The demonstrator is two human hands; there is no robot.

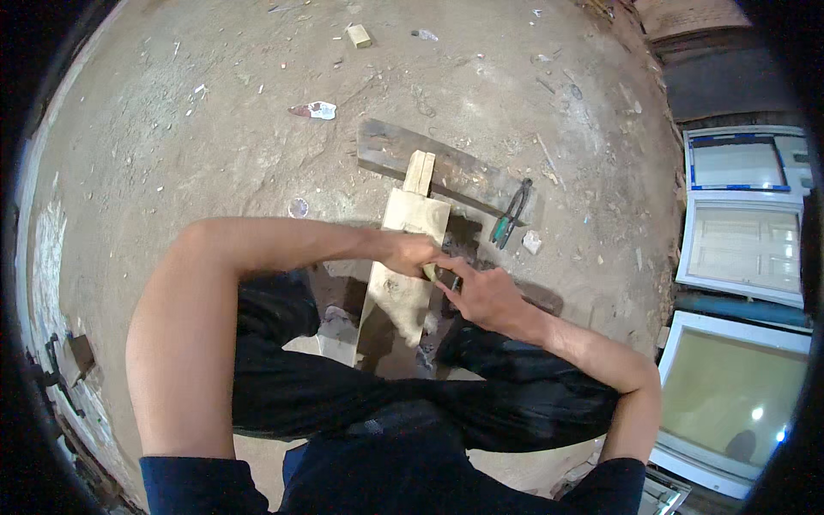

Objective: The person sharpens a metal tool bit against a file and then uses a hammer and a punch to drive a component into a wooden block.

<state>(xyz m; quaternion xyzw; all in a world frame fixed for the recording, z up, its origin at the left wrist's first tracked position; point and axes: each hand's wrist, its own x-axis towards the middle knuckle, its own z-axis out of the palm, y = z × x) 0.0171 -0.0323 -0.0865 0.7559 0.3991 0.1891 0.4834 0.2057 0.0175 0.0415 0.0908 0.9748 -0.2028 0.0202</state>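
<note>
A pale wooden board lies lengthwise between my legs, with a narrower wooden block at its far end, over a grey weathered plank. My left hand is closed at the board's right side, beside a small yellowish piece; what its fingers grip is hidden. My right hand meets it there, index finger and thumb around that piece and a dark part I cannot identify. A long tool with black and green parts lies on the plank's right end.
The dusty floor has debris, a small wood offcut and a red-white scrap. Along the right stand white-framed panels and a larger glazed frame. Dark clutter lies at the left edge.
</note>
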